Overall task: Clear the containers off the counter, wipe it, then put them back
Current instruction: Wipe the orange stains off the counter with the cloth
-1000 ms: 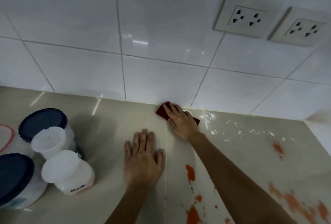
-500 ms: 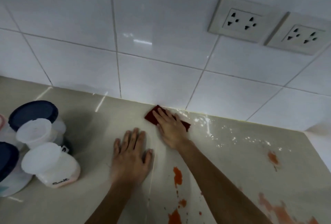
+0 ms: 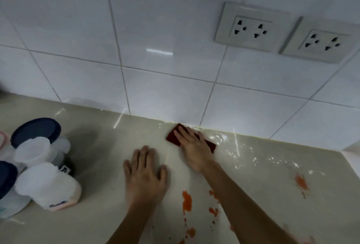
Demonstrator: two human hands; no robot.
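My right hand [image 3: 191,144] presses flat on a dark red cloth [image 3: 171,136] at the back of the beige counter [image 3: 97,146], against the tiled wall. Its fingers lie straight over the cloth. My left hand [image 3: 145,173] rests flat on the counter just left of it, fingers spread, holding nothing. Several containers stand grouped at the left edge: a dark-blue-lidded tub [image 3: 36,129], a white-lidded jar [image 3: 32,151] and a white-lidded jar with a label [image 3: 48,187]. White powder [image 3: 220,138] and orange stains [image 3: 187,200] mark the counter.
The white tiled wall [image 3: 155,48] rises directly behind the counter, with two socket plates [image 3: 251,27] at upper right. More orange stains [image 3: 301,182] lie on the right part of the counter. A second wall closes the counter's right end [image 3: 352,158].
My right hand with the cloth has shifted slightly along the wall edge, and the view has moved a little. My left hand stays flat on the counter.
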